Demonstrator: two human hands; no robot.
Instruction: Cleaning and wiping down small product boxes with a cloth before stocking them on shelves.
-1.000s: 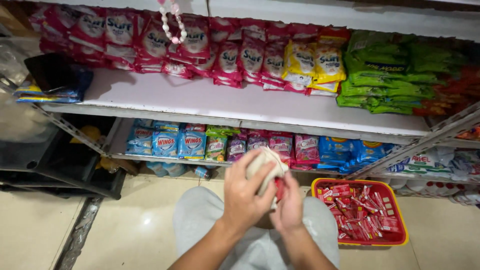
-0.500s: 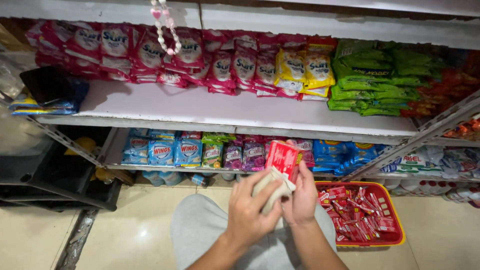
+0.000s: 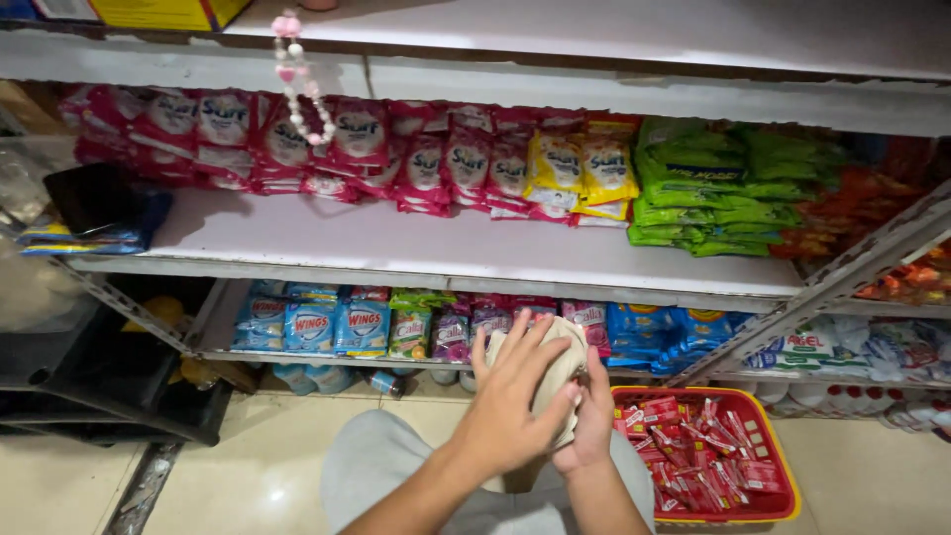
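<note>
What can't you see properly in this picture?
- Head view: the cloth is mostly covered by the left hand; anything wrapped inside is hidden.
- The right hand sits largely behind the left hand and cloth.
- The basket is cut off at the bottom edge.
- The sachets on the lower shelf are partly shaded by the shelf above.

a cream-coloured cloth point(image 3: 557, 369), crumpled and bunched, sits upright at about five o'clock in view, pressed between two hands, its rounded top edge showing above the fingers.
</note>
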